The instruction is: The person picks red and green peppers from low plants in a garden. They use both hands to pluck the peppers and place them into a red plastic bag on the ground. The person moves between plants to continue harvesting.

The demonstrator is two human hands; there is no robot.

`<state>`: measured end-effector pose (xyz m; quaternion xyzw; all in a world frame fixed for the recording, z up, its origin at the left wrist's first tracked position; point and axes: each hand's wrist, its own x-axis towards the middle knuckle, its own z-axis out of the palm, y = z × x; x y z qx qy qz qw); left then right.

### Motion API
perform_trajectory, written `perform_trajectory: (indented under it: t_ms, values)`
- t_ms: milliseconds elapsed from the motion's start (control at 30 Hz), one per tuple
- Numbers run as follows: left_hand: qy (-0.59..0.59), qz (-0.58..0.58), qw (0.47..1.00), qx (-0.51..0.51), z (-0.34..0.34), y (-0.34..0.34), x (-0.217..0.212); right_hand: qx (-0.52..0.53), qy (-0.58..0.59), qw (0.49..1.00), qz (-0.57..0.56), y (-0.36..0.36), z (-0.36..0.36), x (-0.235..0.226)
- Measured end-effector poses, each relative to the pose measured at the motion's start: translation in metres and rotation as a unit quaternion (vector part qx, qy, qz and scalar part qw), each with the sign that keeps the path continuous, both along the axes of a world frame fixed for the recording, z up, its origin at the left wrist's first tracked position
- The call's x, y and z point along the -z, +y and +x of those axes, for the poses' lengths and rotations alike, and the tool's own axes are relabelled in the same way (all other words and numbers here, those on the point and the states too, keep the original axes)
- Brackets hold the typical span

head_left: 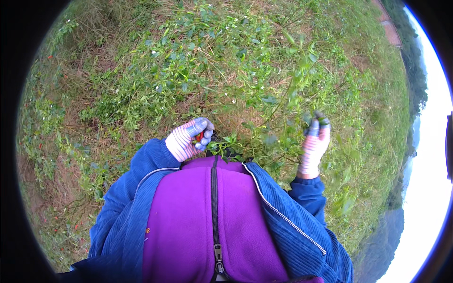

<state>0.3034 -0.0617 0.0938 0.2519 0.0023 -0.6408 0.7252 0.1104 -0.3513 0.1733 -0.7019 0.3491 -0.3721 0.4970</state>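
My left hand [186,140], in a pink-and-white striped glove with grey-blue coated fingers, is curled around a few small red chili peppers [199,137] close to my body. My right hand [313,145] wears a matching glove and is raised among the leaves of a pepper plant [293,89] to the right. Its fingertips are pressed together around something dark and blurred that I cannot make out. Leafy green stems [231,141] stand between the two hands, against the front of my purple top.
Low green pepper plants [198,52] with small white flowers spread ahead, mixed with dry grass. Scattered red peppers [75,227] show at the left. A brown dirt strip [390,32] and wooded hills [384,240] lie off to the right.
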Motion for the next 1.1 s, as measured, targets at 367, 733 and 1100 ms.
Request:
perform_trajectory:
  t_ms: [367, 733, 1100]
  values:
    - [-0.264, 0.050, 0.963, -0.027, -0.008, -0.014, -0.046, -0.375, 0.265, 0.888, -0.026, 0.115, 0.080, -0.026]
    - [-0.284, 0.137, 0.938, -0.145, -0.019, -0.007, -0.037, -0.404, 0.241, 0.870, -0.147, 0.121, 0.089, 0.000]
    - [0.171, 0.067, 0.961, -0.205, -0.006, 0.001, -0.006, -0.528, 0.097, 0.840, -0.077, 0.107, 0.084, -0.003]
